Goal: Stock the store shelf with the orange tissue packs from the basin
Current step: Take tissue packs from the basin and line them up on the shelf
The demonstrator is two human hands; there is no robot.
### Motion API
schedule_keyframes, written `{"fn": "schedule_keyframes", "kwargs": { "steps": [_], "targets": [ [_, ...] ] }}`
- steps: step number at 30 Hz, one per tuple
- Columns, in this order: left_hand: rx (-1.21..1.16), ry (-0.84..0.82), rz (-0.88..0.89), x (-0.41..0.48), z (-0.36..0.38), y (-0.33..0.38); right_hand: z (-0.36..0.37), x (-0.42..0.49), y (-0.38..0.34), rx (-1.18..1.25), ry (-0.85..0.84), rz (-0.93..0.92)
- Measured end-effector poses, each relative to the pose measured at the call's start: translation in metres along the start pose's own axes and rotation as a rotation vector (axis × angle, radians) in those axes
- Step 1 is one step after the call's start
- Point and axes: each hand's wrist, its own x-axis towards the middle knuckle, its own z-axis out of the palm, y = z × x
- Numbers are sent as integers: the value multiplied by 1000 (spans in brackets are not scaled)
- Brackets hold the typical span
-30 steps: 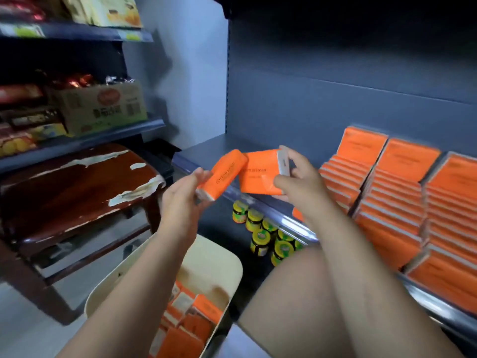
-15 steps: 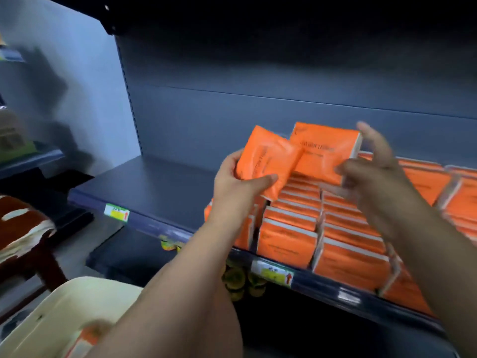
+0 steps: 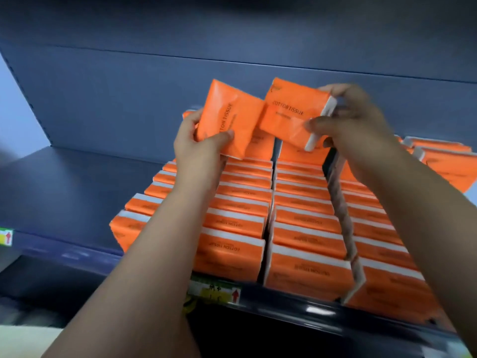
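Note:
My left hand [image 3: 200, 148] grips an orange tissue pack [image 3: 228, 117] by its lower end, held upright above the back of the stocked rows. My right hand [image 3: 353, 122] pinches a second orange tissue pack [image 3: 291, 112] by its white right edge, tilted, its left corner touching the first pack. Both packs hang over several rows of orange tissue packs [image 3: 296, 228] that stand on the dark blue shelf [image 3: 77, 187]. The basin shows only as a pale blurred patch [image 3: 15, 339] at the bottom left.
The shelf's left half is bare metal up to the side wall. A yellow-green price tag [image 3: 216, 290] sits on the shelf's front rail, another price tag [image 3: 6, 236] at the far left. A thin divider strip [image 3: 346, 223] runs between two pack rows.
Both hands have carried their packs from above the basin up and right to the back of the stocked rows. The view has swung onto the shelf, and the basin has slid nearly out of view.

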Motion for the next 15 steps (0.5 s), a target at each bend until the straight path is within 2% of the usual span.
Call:
{"fn": "schedule_keyframes", "kwargs": {
  "steps": [9,15],
  "targets": [
    [287,-21,113,15,-10,-8,-6,18,34,-601,-14,-211],
    [350,-66,160,15,-11,-12,-10,27,51,-810,-5,-223]
  ]
}}
